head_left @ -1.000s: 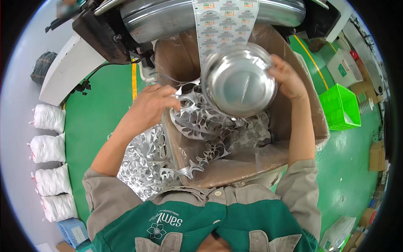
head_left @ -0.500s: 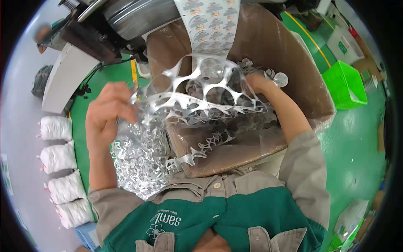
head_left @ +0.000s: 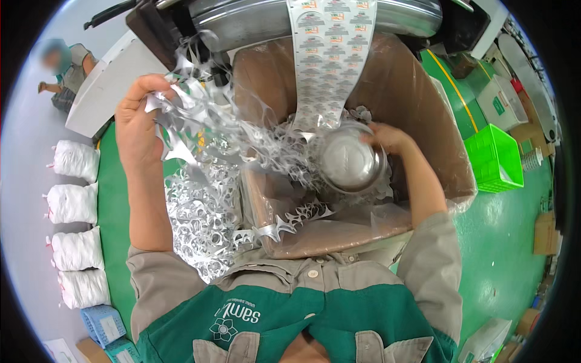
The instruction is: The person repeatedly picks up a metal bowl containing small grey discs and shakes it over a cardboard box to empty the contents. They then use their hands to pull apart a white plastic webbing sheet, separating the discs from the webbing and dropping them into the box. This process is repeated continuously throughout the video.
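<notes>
My left hand (head_left: 138,124) is raised at the left and grips a strip of silver foil scrap (head_left: 209,124) punched full of round holes. The strip trails down and right into a big plastic-lined cardboard box (head_left: 423,115). My right hand (head_left: 387,138) reaches into the box and holds a round steel bowl (head_left: 351,160) by its rim, low among foil pieces. A printed foil band (head_left: 330,54) hangs down from a machine roller (head_left: 254,21) into the box. More foil scrap (head_left: 203,224) spills over the box's left side.
Several tied white sacks (head_left: 72,199) line the grey floor at the left. A green crate (head_left: 496,158) and a green and white machine (head_left: 484,91) stand at the right on the green floor. Another person (head_left: 66,69) is at the far left. Blue baskets (head_left: 106,327) sit low left.
My left hand has lifted the foil strip higher and further left. My right hand has brought the steel bowl back into view, down inside the box.
</notes>
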Demonstrator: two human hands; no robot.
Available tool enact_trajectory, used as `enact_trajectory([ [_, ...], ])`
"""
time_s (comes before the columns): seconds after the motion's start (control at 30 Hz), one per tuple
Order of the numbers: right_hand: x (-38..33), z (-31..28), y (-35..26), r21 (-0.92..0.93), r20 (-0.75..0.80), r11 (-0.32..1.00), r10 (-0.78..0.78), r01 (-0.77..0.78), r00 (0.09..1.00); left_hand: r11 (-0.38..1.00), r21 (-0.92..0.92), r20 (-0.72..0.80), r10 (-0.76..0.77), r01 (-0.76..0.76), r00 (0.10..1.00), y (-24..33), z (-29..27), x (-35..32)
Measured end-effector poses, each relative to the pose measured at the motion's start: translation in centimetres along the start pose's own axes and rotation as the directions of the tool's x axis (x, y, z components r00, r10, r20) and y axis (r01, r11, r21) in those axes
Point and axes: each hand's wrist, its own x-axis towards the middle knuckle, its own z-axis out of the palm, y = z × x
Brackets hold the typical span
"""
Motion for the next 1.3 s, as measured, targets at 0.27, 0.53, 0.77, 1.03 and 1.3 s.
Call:
enact_trajectory([
  [0.27,-4.1,-3.5,-10.5,-0.044,-0.200,0.992,-0.129,0.122,0.971,0.980,-0.178,0.276,0.133,-0.085,0.952,-2.0,0.7,-1.7],
  [0.53,-0.5,2.6,-11.1,0.992,0.094,0.116,-0.323,-0.059,0.942,0.863,-0.443,0.466,0.453,-0.243,0.760,4.2,7.0,1.9],
  [0.77,1.4,3.6,-4.3,-0.369,-0.189,0.925,-0.164,0.085,0.968,0.866,-0.386,-0.009,0.342,-0.319,0.940,5.9,-0.6,0.2],
  [1.03,-6.2,-6.4,-10.7,0.639,-0.351,0.608,-0.314,0.471,0.882,0.961,-0.136,0.040,0.249,-0.241,0.968,3.4,-1.0,-0.5],
  [1.3,1.0,1.8,0.9,-0.310,0.216,0.951,0.061,0.009,0.974,0.896,0.133,-0.254,0.444,-0.424,0.859,5.5,-8.3,-2.1],
])
